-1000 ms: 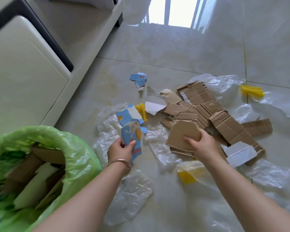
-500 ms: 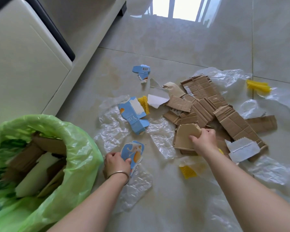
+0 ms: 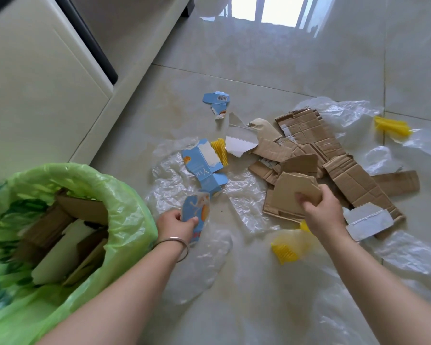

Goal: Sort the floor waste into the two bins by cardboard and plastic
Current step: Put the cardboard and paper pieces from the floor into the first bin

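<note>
Floor (image 3: pixel 271 58) tiles are lying bare toward the window reflection at top; cabinet (image 3: pixel 42 100) is closing off the left side. Bin (image 3: pixel 125 207), green-lined, is sitting at lower left, mouth open, already holding cardboard slabs; its rim is standing just beside the left wrist. Clear film (image 3: pixel 204 265) is spreading under and between both forearms, more film (image 3: pixel 346 113) lying behind the pile at right. Cardboard pile (image 3: pixel 334 155) is lying right of centre, overlapping sheets, long strip sticking out toward the right. Blue carton (image 3: pixel 202 168) is lying flattened between pile and bin, yellow mesh just beside it. Another blue scrap (image 3: pixel 217 100) is sitting apart, farther back.

Right hand (image 3: pixel 321 212) is clamping a brown card piece (image 3: pixel 291 192) at its near right corner, fingers curled over the top edge, thumb side hidden; piece is tilting up off the pile's front edge. Left hand (image 3: pixel 177 225) is pinching a small blue printed scrap (image 3: pixel 195 210), thumb and fingers closed on its lower left edge, scrap pointing up and away from the palm, over the film. Bangle (image 3: pixel 174 244) is sitting on the left wrist. Yellow mesh bit (image 3: pixel 284 252) is lying near the right forearm, on film.
</note>
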